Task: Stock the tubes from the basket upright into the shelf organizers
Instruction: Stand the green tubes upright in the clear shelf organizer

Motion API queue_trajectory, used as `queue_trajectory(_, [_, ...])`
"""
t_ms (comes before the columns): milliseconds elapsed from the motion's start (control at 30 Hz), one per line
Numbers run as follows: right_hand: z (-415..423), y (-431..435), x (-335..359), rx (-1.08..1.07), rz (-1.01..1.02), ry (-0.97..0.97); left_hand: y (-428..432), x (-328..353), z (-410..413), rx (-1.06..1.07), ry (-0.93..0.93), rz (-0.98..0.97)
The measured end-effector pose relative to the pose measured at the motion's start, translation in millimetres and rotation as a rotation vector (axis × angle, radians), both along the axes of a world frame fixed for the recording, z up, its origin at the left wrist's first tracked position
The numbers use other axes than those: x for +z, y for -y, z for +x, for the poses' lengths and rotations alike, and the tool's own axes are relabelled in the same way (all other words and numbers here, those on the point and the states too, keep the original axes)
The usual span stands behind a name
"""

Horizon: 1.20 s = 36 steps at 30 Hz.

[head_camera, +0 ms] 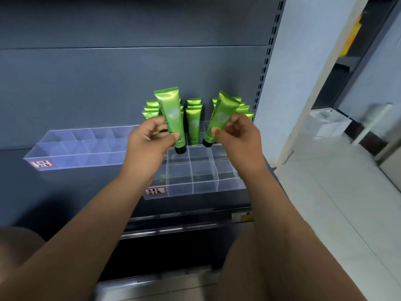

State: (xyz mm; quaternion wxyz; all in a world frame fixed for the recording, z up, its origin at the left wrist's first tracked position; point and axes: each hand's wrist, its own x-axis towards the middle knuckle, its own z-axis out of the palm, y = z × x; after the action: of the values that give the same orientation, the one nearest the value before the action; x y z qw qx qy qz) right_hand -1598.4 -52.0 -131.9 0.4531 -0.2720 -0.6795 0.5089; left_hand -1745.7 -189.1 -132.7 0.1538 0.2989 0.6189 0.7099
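Note:
My left hand grips a green tube with a black cap, cap down, over the right clear organizer. My right hand pinches a second green tube, tilted to the left, cap down above the same organizer. Several green tubes stand upright in that organizer's back rows. Its front compartments hold nothing. The basket is not in view.
A second clear organizer sits to the left on the dark shelf, its compartments bare. The shelf upright rises at the right, with a white wall and tiled floor beyond. My knees show at the bottom.

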Motion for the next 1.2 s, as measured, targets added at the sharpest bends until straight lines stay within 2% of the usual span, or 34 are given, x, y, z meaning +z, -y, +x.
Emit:
queue_trajectory(233, [-15, -40, 8, 0.013, 0.055, -0.031, -55, -15, -5, 0.008, -0.128, -0.068])
queue_trajectory(733, [-27, -68, 2, -0.046, 0.174, 0.031, -100, -48, -17, 0.070, -0.189, -0.097])
queue_trajectory(1033, [-34, -70, -4, -0.072, 0.237, 0.079, -101, -61, -22, 0.073, -0.176, -0.205])
queue_trajectory(1200, [-36, -71, -2, -0.108, 0.274, 0.166, -101, -63, -31, 0.086, -0.307, -0.354])
